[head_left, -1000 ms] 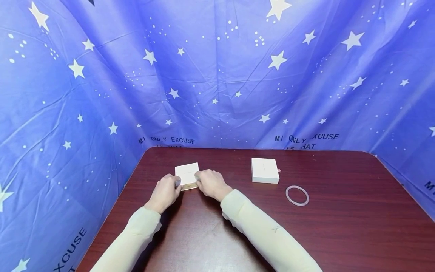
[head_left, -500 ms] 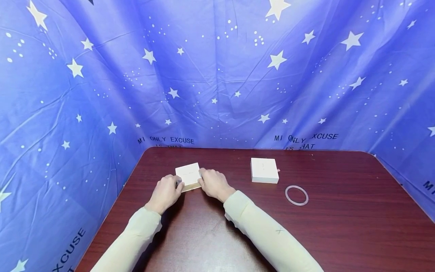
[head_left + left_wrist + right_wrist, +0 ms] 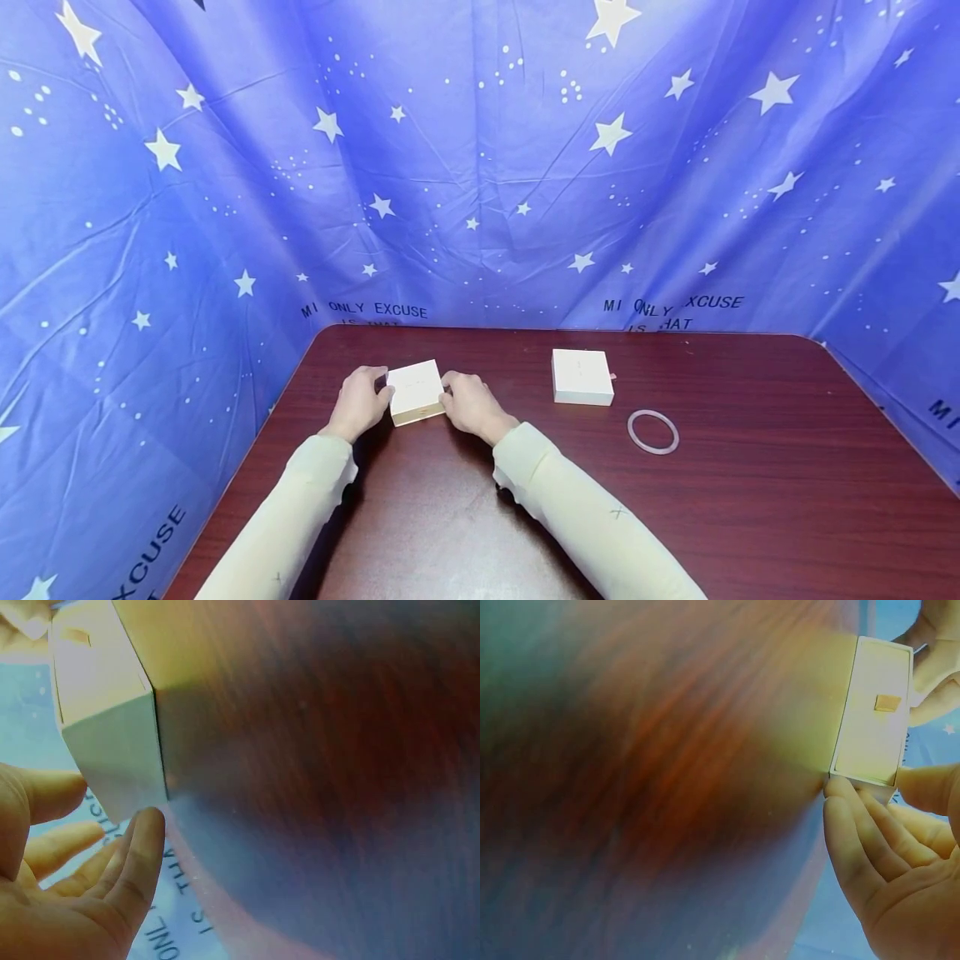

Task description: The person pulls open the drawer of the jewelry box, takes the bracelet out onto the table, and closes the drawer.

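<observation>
A white box (image 3: pixel 416 387) sits on the table at the left, slightly turned, its front side facing the person. That side carries a small orange tab (image 3: pixel 887 703). The left hand (image 3: pixel 359 403) is at the box's left end; in the left wrist view this hand (image 3: pixel 82 892) has its fingers spread and relaxed, the thumb and a fingertip at the edges of the box (image 3: pixel 116 761). At the right end, the right hand (image 3: pixel 474 406) holds the box between thumb and fingertips, as the right wrist view of the hand (image 3: pixel 900 877) also shows.
A second white box (image 3: pixel 582 377) stands right of centre near the back of the table (image 3: pixel 750 467), a small pinkish tab at its right side. A pale ring (image 3: pixel 653 432) lies to the right and in front of it. Blue star-patterned cloth (image 3: pixel 480 167) hangs behind the table.
The left hand has shifted back along the box's left end, its grip loosened, and more of the front left corner shows. The right hand has moved slightly right.
</observation>
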{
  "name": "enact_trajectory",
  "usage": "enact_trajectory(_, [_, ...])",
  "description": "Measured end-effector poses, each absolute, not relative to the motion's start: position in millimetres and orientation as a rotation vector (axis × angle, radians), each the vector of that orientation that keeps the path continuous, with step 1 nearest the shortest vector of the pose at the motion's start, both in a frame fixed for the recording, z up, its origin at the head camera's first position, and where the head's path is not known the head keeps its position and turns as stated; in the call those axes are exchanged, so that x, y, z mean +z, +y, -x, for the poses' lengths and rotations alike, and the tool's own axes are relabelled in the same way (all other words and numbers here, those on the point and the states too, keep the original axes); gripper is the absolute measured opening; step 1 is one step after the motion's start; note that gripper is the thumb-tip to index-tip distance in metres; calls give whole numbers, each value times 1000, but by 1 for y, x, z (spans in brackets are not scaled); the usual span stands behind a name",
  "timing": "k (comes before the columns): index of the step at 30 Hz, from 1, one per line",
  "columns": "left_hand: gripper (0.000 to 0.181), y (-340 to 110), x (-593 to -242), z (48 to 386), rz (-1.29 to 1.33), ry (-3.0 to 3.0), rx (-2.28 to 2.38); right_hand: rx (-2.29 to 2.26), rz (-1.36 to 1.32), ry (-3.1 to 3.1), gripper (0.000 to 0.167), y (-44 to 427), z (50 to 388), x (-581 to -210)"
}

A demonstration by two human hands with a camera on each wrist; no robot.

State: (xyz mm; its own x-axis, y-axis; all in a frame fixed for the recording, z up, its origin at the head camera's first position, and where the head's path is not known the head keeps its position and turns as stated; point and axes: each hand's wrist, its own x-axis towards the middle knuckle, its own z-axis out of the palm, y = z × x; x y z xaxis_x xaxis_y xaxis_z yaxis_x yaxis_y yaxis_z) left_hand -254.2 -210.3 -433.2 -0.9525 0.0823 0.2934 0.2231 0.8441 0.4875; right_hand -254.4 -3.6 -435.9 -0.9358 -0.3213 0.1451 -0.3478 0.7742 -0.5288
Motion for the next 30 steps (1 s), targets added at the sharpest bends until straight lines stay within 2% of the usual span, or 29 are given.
enact_trajectory(3, [39,-212,-434,257,234,-2763,-859,953,-520,-2917,13,-4,255,-437])
enact_trajectory(12, [30,-214,-439,257,267,-2729,-922,1082,-466,-2903,11,-4,255,-440])
enact_trajectory(30, [27,-215,-441,248,301,-2693,-926,1195,-383,-2838,14,-4,251,-444])
